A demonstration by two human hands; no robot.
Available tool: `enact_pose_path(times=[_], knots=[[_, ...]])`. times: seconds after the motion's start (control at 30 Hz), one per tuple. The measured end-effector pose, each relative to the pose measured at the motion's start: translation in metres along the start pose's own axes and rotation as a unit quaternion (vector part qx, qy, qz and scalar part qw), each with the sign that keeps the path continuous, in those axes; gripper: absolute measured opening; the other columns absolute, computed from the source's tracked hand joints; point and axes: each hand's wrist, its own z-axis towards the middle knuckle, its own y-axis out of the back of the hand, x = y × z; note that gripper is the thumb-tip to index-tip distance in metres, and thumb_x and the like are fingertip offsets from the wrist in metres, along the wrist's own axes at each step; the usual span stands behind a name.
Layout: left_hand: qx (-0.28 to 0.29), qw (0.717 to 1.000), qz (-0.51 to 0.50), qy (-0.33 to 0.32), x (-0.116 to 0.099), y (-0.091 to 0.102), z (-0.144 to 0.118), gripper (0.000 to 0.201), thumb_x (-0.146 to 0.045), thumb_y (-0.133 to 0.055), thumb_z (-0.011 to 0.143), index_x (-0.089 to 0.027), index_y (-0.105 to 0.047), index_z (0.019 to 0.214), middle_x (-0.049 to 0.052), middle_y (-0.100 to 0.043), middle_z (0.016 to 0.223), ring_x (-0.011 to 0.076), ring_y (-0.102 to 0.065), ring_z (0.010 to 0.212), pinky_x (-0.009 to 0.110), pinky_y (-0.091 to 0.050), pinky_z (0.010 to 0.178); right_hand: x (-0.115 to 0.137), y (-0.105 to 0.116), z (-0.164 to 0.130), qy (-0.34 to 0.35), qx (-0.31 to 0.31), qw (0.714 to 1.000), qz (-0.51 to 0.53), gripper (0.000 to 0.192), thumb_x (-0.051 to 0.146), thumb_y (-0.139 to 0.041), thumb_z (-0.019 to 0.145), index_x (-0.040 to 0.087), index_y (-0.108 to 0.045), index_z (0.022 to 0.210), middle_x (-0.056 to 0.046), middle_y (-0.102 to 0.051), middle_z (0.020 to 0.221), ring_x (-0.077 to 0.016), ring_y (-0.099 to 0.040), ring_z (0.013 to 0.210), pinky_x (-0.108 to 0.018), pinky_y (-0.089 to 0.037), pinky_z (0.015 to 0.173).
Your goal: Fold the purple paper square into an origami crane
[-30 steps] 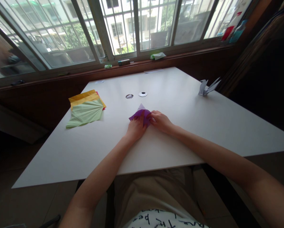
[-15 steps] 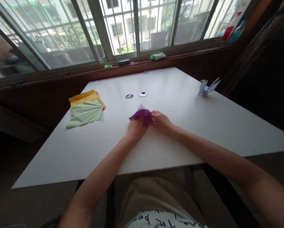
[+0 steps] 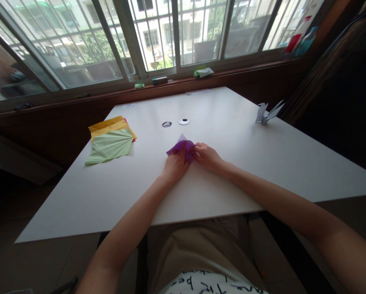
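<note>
- Your left hand [image 3: 174,164] lies flat on the purple paper [image 3: 183,147] at the centre of the frame, fingers pressing its near left part down onto the table [image 3: 231,171].
- Your right hand [image 3: 206,156] meets the paper from the right, fingertips pinched on its right edge; the two hands are close together, almost touching.
- The paper is folded, with one pale tip pointing toward the top of the frame, past your fingers.
- Left of centre lies a stack of sheets [image 3: 111,141]: a creased green one on top, yellow and a sliver of red beneath, well apart from your hands.
- Just above the purple paper sit two small round things [image 3: 175,122], side by side; you cannot tell what they are.
- At the upper right of the table stands a white paper crane [image 3: 267,113].
- Along the top, the window ledge [image 3: 183,81] holds a few small items.
</note>
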Motion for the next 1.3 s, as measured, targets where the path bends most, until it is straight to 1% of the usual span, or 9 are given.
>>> enact_pose_path(times=[0.13, 0.6, 0.87, 1.3], knots=[[0.000, 1.000, -0.001, 0.000, 0.0003, -0.0006, -0.0001, 0.062, -0.029, -0.044, 0.083, -0.012, -0.020, 0.137, 0.014, -0.058, 0.116, 0.0248, -0.052, 0.108, 0.036, -0.043, 0.088, -0.0005, -0.0004, -0.0004, 0.005, -0.004, 1.000, 0.004, 0.024, 0.012, -0.044, 0.079, 0.017, -0.062, 0.093, -0.007, -0.061, 0.098, -0.0177, -0.053, 0.094, -0.025, -0.041, 0.077], [0.011, 1.000, -0.001, 0.007, -0.0022, 0.0024, -0.0003, 0.057, -0.028, -0.045, 0.082, -0.011, -0.028, 0.134, 0.013, -0.058, 0.117, 0.0255, -0.052, 0.109, 0.037, -0.043, 0.089, -0.0001, 0.0004, -0.0006, 0.001, 0.003, 1.000, 0.000, 0.024, 0.012, -0.044, 0.079, 0.017, -0.062, 0.095, -0.008, -0.061, 0.099, -0.0173, -0.053, 0.095, -0.025, -0.041, 0.078], [0.007, 1.000, -0.001, 0.003, -0.0010, 0.0006, -0.0001, 0.056, -0.028, -0.045, 0.083, -0.014, -0.027, 0.134, 0.013, -0.057, 0.117, 0.0248, -0.051, 0.110, 0.036, -0.042, 0.090, 0.0008, 0.0009, -0.0002, 0.000, 0.004, 1.000, 0.002, 0.024, 0.012, -0.044, 0.080, 0.016, -0.063, 0.094, -0.008, -0.061, 0.099, -0.0176, -0.053, 0.095, -0.025, -0.041, 0.079], [0.010, 1.000, 0.000, 0.006, -0.0016, 0.0015, -0.0004, 0.055, -0.028, -0.045, 0.083, -0.013, -0.028, 0.134, 0.012, -0.058, 0.116, 0.0254, -0.051, 0.110, 0.036, -0.043, 0.088, -0.0030, -0.0013, 0.0003, 0.019, 0.000, 1.000, -0.004, 0.023, 0.012, -0.045, 0.080, 0.016, -0.063, 0.093, -0.008, -0.061, 0.099, -0.0182, -0.053, 0.095, -0.026, -0.041, 0.078]])
